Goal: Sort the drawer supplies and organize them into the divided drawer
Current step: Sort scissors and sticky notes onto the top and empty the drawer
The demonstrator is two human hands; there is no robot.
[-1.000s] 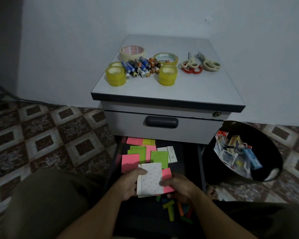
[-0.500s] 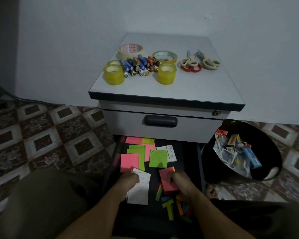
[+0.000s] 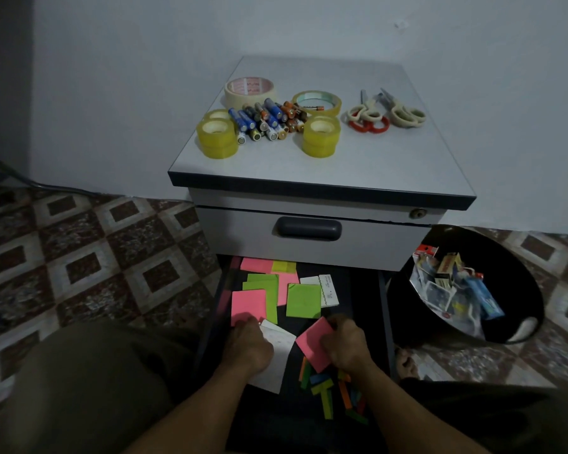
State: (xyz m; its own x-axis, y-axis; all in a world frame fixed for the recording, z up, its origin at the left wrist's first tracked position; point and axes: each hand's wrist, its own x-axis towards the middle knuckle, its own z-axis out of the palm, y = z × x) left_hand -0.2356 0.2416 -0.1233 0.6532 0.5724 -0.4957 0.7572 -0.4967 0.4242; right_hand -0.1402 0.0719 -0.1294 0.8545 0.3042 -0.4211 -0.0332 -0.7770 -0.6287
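Both hands are down in the open dark bottom drawer [image 3: 364, 299]. My left hand [image 3: 250, 347] rests on a white notepad [image 3: 276, 362] lying on the drawer floor. My right hand [image 3: 348, 344] grips a pink sticky-note pad [image 3: 313, 344], tilted. Pink [image 3: 248, 304], green [image 3: 304, 301] and yellow [image 3: 284, 267] sticky notes and a white pad [image 3: 327, 290] lie scattered further back. Several narrow coloured page flags [image 3: 325, 393] lie in front of my right hand.
On the cabinet top [image 3: 374, 165] sit tape rolls [image 3: 217, 134], a pile of batteries [image 3: 266, 121] and scissors [image 3: 386, 109]. The upper drawer [image 3: 309, 229] is closed. A black bin [image 3: 522, 309] with packaging stands on the floor at the right.
The white notepad and pink pad, held up together a second ago, have come down and apart: the white pad lies under my left hand, the pink one stays in my right.
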